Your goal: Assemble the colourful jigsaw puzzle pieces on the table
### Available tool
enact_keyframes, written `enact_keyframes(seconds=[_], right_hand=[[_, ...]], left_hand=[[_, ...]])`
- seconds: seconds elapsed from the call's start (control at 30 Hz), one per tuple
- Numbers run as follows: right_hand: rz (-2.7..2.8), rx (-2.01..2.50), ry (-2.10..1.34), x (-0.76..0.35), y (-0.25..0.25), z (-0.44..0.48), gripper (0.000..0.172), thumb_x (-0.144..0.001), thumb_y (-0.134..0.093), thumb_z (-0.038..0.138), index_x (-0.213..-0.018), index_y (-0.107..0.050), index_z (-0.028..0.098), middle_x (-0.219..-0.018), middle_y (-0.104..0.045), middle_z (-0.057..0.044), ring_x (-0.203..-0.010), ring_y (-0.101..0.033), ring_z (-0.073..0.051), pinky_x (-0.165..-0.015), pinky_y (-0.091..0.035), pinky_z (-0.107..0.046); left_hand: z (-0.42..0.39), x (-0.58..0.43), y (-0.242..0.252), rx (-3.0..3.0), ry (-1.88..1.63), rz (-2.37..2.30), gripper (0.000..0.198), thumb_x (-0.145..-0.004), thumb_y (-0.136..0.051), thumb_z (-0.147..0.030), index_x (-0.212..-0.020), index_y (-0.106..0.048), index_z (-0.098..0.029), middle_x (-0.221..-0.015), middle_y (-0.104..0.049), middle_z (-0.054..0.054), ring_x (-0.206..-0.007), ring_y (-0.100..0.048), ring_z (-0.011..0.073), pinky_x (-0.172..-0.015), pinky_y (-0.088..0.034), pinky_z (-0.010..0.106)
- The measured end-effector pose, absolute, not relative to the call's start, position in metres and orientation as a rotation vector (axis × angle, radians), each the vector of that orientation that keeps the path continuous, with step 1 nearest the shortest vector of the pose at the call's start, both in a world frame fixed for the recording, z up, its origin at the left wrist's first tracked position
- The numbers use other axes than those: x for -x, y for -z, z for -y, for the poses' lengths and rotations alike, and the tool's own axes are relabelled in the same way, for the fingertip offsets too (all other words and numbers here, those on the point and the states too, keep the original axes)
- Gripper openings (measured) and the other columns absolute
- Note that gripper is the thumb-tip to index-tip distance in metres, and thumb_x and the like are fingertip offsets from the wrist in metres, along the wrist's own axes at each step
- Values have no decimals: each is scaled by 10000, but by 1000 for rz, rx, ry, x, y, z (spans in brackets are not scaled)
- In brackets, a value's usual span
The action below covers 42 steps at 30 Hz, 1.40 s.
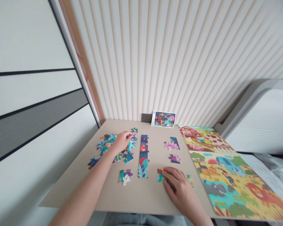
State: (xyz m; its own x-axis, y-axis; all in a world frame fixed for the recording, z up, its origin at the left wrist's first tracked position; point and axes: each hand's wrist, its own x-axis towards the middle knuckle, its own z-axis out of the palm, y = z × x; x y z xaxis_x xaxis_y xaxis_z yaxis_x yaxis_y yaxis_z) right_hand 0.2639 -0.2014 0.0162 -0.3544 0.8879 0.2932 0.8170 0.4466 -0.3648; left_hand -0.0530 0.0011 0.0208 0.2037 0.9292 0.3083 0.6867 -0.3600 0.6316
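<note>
Lots of Bright Little Bits

The right hand (179, 188) lies over a small clump of puzzle pieces (161, 177). Its fingers are bent and sit on top of the clump, but I cannot tell if they are gripping it. The left hand (123, 141) is well apart from the right hand. Its fingers are close together, and their tips are over a blue-green piece (132, 145). I cannot tell if this hand is holding that piece.

A long strip of joined pieces (143, 157) stands in the middle of the worktop (68, 191), running from near to far. Use it as the middle of a clock, with 12 at the far edge. A messy heap of pieces (106, 145) lies at 9 o'clock, right under the left hand's wrist side. A piece with a white shape (126, 176) is at 7 o'clock. A purple and blue group (172, 143) is at 2 o'clock, and a small purple piece (174, 158) sits just below it. One lone piece (190, 181) lies at 4 o'clock, just beside the right hand.

A picture card (163, 119) leans on the wall at 12 o'clock. A big finished farm and animal puzzle (226, 172) lies at 3 o'clock.
</note>
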Motion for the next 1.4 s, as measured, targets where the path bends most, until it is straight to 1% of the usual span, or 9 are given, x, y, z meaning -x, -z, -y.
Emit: enact_keyframes(seconds=[0.3,0.43,0.6,0.77,0.87,0.97,1.2,1.3,1.4], right_hand=[[2250,1438,-210,-263,-17,202,331,-999,-509,253,-1296,-642,318,-1328,-638,-68,-1246,-589,-262,-1025,-515,-437],[2241,1423,-162,-264,-16,201,329,-998,-518,253,-1296,-644,311,-1318,-643,-76,-1221,-607,-259,-1002,-532,-426],[2235,1367,13,-265,-12,203,342,-983,-567,264,-1321,-620,285,-1306,-650,-90,-1239,-597,-283,-1029,-518,-476],[2212,1309,190,-268,-17,198,326,-971,-560,181,-1273,-631,280,-1257,-681,-81,-1231,-601,-291,-1077,-469,-538],[2212,1347,171,-268,-31,180,331,-972,-586,221,-1297,-618,281,-1325,-643,-96,-1252,-587,-293,-1055,-496,-517],[2257,1350,133,-266,-46,154,439,-941,-662,295,-1371,-573,284,-1413,-581,-113,-1288,-560,-308,-1040,-512,-502],[2443,1149,70,-272,-58,108,417,-945,-671,322,-1349,-600,246,-1287,-669,-112,-1187,-621,-272,-1047,-490,-465],[2424,1193,57,-295,-54,80,398,-944,-670,330,-1332,-628,255,-1263,-691,-109,-1164,-640,-276,-1044,-481,-466],[2319,1366,-24,-323,-45,46,360,-922,-694,363,-1261,-683,242,-1216,-719,-106,-1134,-663,-293,-1003,-505,-457]], left_hand=[[-14,63,-14,-2000,-1289,-1615,286,-968,-477,-267,-1113,-713,-195,-1164,-731,76,-1089,-673,224,-1018,-512,361],[-7,56,-21,-1969,-1358,-1503,304,-989,-488,-328,-1171,-696,-203,-1181,-725,67,-1047,-685,203,-948,-548,323],[9,26,-22,-1891,-1298,-1192,294,-962,-575,-383,-1142,-721,-203,-1056,-747,63,-865,-703,190,-796,-575,302],[39,-18,-19,-2001,-1149,-1002,223,-957,-585,-289,-1080,-758,-221,-1069,-733,65,-967,-691,200,-881,-558,317],[58,-39,-24,-1985,-1051,-929,223,-952,-587,-255,-1088,-762,-223,-1067,-730,65,-947,-692,191,-861,-558,301],[70,-50,-28,-1932,-1006,-883,206,-943,-613,-257,-1071,-767,-212,-1037,-732,68,-950,-692,195,-856,-557,295],[65,-51,-16,-1815,-1043,-872,226,-965,-592,-269,-1144,-713,-205,-1073,-714,58,-903,-692,173,-840,-567,294],[61,-46,-13,-1924,-1108,-963,255,-988,-553,-270,-1209,-667,-212,-1152,-684,65,-980,-674,177,-902,-549,314],[61,-40,-14,-2137,-1055,-999,236,-1010,-501,-241,-1161,-680,-219,-1126,-669,57,-1044,-643,181,-961,-513,326]])
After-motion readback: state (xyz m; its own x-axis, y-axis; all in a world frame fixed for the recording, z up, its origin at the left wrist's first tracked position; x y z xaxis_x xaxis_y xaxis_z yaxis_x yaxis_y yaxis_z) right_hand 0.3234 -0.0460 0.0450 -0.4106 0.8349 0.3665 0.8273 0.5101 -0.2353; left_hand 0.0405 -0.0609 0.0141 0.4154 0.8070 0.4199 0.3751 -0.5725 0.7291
